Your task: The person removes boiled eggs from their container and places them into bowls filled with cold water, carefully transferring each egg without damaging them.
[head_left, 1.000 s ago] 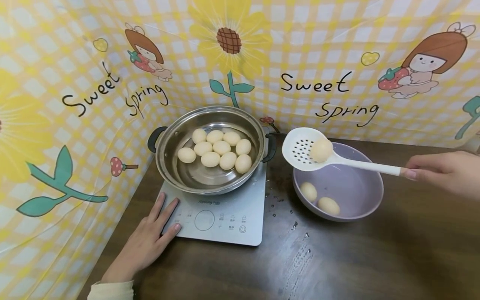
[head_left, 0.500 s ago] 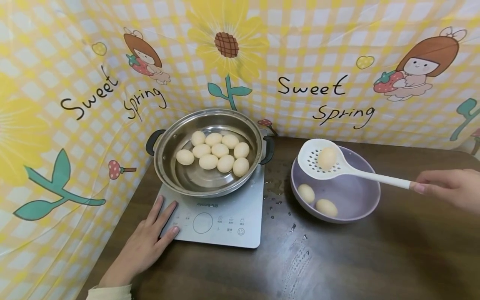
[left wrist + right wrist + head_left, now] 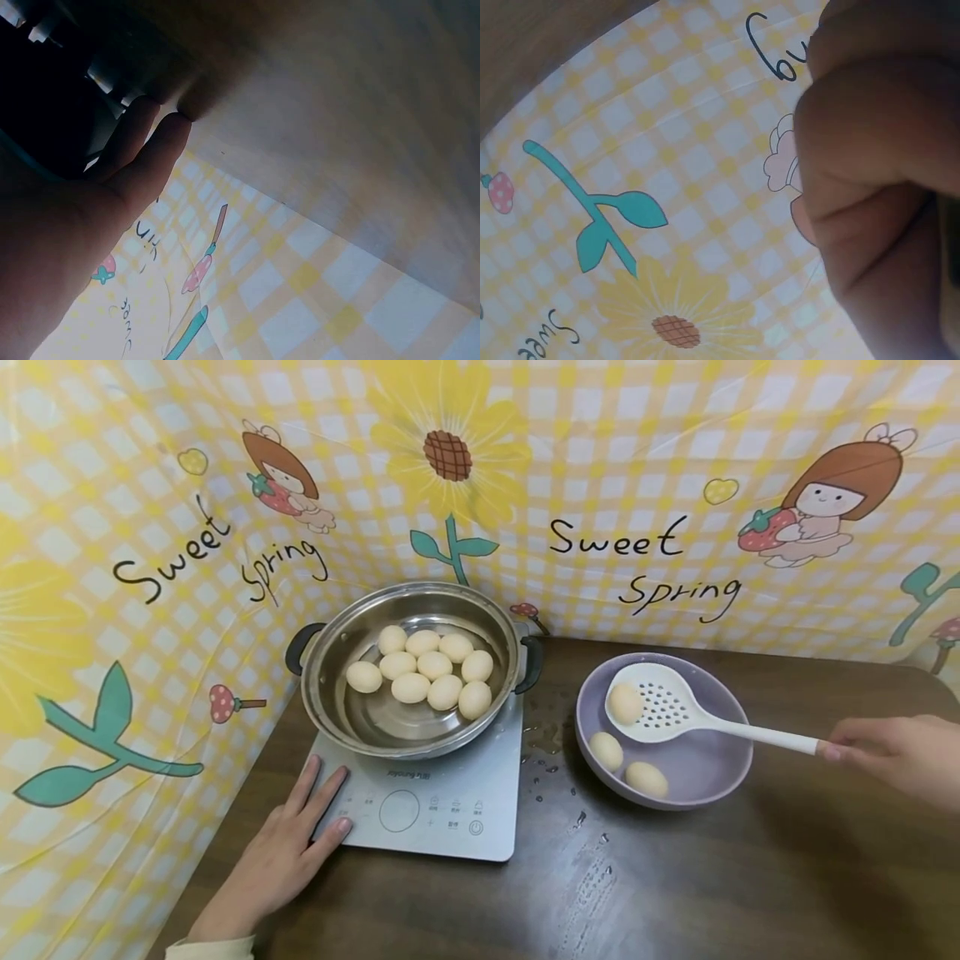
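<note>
Gripping the white slotted spoon (image 3: 707,720) right now by the handle's end with the right hand (image 3: 896,758), seemingly with curled fingers, judging by the dim right wrist view, and carrying one egg (image 3: 626,703) on it, inside the purple bowl (image 3: 701,775) on the dark bench (image 3: 675,889), just beside two more eggs (image 3: 646,780)! Over on the left, resting the left hand (image 3: 281,852), straight-fingered, on the edge of the white cooktop (image 3: 420,814), with ten eggs (image 3: 434,666) in the steel pot (image 3: 405,722) above it
</note>
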Motion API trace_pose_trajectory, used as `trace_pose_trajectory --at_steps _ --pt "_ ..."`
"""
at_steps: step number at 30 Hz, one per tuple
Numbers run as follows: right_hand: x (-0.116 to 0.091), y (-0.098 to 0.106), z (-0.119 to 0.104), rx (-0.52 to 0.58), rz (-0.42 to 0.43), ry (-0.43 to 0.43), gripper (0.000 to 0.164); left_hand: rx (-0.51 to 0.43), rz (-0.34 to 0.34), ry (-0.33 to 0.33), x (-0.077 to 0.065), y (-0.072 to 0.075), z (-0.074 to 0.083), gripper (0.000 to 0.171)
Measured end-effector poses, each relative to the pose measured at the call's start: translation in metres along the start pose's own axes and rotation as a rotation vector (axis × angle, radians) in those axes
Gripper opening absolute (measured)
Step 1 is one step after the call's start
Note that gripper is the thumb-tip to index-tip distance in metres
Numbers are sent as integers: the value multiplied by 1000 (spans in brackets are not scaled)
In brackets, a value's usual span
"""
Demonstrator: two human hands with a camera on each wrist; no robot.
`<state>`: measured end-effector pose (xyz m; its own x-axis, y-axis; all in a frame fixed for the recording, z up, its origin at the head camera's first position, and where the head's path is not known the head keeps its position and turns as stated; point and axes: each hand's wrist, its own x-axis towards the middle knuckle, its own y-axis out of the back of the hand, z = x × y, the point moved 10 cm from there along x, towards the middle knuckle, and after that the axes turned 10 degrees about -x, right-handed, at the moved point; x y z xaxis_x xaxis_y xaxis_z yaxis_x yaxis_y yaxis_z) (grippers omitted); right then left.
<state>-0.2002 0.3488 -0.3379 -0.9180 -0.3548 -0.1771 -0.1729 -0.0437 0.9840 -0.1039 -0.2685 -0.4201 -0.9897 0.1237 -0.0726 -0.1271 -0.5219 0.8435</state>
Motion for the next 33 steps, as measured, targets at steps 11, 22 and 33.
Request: trace_pose_trajectory --at_steps 11,22,33 --pt "-6 17 -23 -119 103 22 28 9 22 -19 -4 -3 -4 66" --pt "-12 46 -39 -186 306 15 35 10 27 -15 1 -2 -4 66" --pt "-21 70 -47 -100 607 125 69 5 31 -24 0 -1 -3 66"
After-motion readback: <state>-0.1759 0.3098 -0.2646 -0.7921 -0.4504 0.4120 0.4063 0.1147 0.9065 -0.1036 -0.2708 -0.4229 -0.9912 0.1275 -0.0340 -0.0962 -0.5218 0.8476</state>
